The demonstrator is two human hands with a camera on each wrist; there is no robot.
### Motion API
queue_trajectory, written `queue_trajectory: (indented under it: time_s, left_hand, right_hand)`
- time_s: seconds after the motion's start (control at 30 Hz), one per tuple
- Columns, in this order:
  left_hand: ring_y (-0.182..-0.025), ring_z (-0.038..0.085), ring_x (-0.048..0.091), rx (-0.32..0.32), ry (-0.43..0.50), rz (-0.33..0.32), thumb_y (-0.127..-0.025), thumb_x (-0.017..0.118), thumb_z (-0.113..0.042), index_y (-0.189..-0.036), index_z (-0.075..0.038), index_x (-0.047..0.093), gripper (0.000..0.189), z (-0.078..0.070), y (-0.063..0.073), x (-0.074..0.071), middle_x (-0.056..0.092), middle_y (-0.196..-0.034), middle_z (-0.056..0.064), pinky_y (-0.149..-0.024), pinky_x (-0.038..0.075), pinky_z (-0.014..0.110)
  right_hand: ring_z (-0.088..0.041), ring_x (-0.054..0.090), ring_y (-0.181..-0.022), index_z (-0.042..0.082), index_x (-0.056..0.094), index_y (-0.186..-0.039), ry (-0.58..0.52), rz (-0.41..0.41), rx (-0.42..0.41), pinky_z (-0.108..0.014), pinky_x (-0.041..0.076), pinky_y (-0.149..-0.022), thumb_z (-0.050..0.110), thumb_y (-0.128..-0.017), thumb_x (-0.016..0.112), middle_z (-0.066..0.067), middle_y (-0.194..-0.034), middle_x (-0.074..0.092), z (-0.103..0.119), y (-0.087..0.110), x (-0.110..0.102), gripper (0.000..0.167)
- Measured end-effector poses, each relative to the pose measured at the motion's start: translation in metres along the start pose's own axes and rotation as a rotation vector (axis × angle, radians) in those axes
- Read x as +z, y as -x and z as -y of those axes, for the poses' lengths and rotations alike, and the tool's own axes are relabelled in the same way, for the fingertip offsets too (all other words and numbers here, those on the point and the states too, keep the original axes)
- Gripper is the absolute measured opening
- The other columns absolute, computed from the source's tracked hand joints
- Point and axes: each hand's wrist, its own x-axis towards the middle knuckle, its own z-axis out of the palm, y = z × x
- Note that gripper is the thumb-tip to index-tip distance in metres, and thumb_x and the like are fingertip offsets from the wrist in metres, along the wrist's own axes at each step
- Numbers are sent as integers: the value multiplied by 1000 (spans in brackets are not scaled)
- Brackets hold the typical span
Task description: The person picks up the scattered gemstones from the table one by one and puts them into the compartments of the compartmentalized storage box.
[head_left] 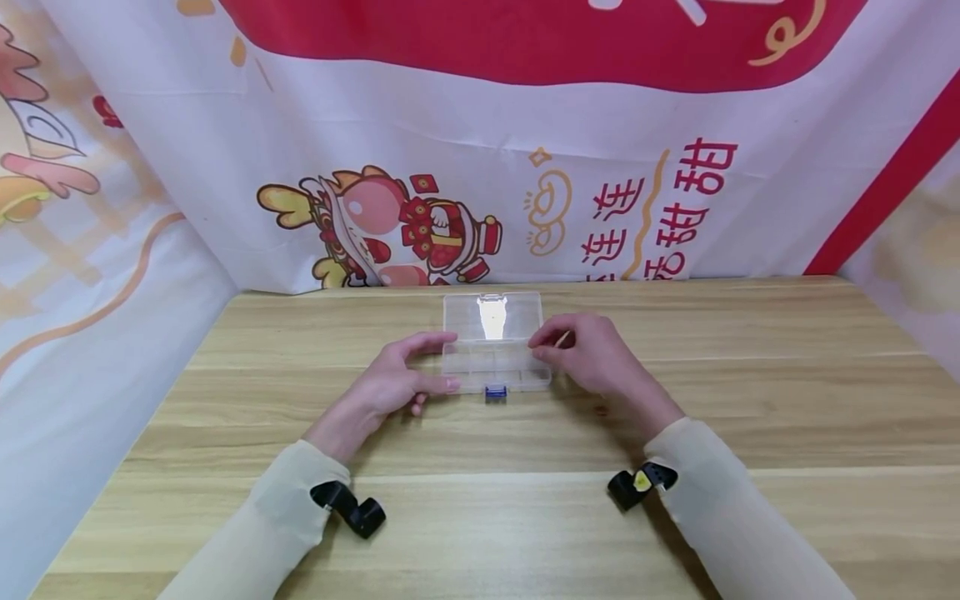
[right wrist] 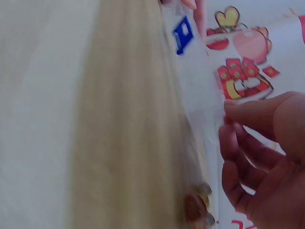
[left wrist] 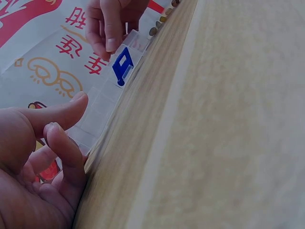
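A clear plastic compartment box (head_left: 495,360) lies on the table with its clear lid (head_left: 459,312) raised at the back and a blue latch (head_left: 496,392) at the front. My left hand (head_left: 392,379) holds the box's left end, thumb at the front edge and index finger further back. Over the right end, my right hand (head_left: 592,354) has its thumb and curled fingers close together by the compartments. Whether a small thing is between those fingertips I cannot tell; the right wrist view is blurred there. Several small rounded pieces (right wrist: 196,206) lie right of the box.
The wooden table (head_left: 480,525) reaches back to a printed cloth (head_left: 420,117) hanging behind it. The right forearm hides most of the small pieces in the head view. Black wrist cameras sit on both sleeves.
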Motion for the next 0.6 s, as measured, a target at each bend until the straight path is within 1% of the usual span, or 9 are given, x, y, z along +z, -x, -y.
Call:
queue_trajectory:
  time_s: [0.1,0.2,0.3,0.43,0.6]
  left_hand:
    - [-54,13,49,4,-8,1,-90,85,-13,-148,-32,60,67,0,0,-1,47,-157,5,-47,46,21]
    - [-54,13,49,3,-12,4,-90,85,-13,-149,-32,59,67,0,0,-1,46,-157,5,-48,46,21]
    - [-54,13,49,5,-12,5,-89,86,-13,-149,-32,59,69,0,0,-1,45,-158,6,-47,45,22]
    - [-54,13,49,7,-11,5,-89,86,-13,-150,-31,58,70,0,1,-2,45,-159,6,-47,45,22]
    - [-54,13,50,-5,-1,5,-89,86,-12,-149,-33,59,69,0,0,-1,45,-158,5,-48,46,21]
  right_hand:
    - [-26,60,-95,20,79,-114,-76,-7,45,-33,53,-75,20,-104,70,-4,-111,71,-3,0,-9,14]
    - [-27,60,-96,19,77,-119,-113,-21,75,-35,55,-76,20,-105,67,-5,-113,70,-10,0,-19,17]
    - [-26,62,-99,17,76,-122,-84,-29,47,-35,55,-80,20,-105,67,-6,-116,70,-18,0,-27,20]
    - [-26,62,-101,14,76,-122,-50,-33,24,-34,54,-84,18,-103,68,-8,-116,71,-26,-2,-32,21]
    - [-25,61,-98,14,78,-119,-11,2,54,-33,53,-81,14,-101,71,-10,-108,70,-34,-4,-30,19]
